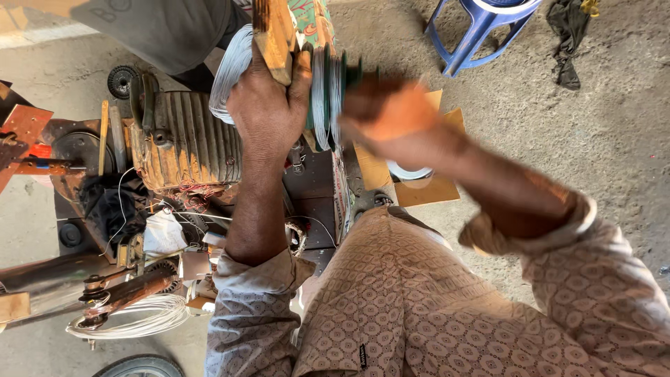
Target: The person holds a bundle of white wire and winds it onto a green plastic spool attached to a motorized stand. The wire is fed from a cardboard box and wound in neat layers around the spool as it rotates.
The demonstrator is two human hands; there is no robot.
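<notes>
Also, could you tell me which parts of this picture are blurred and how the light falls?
Head view: the right hand is smeared by motion blur; the left hand, gripping the wooden block beside the wire coils, is sharp; bright daylight falls on the concrete floor, while the ribbed motor sits in softer shade.

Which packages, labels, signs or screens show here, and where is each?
Flattened brown cardboard box: on the ground under the right hand, tan, angular flaps.
Printed green and red patterned wrapper: top centre, beside the wooden block gripped by the left hand.
No screens or signs.
</notes>
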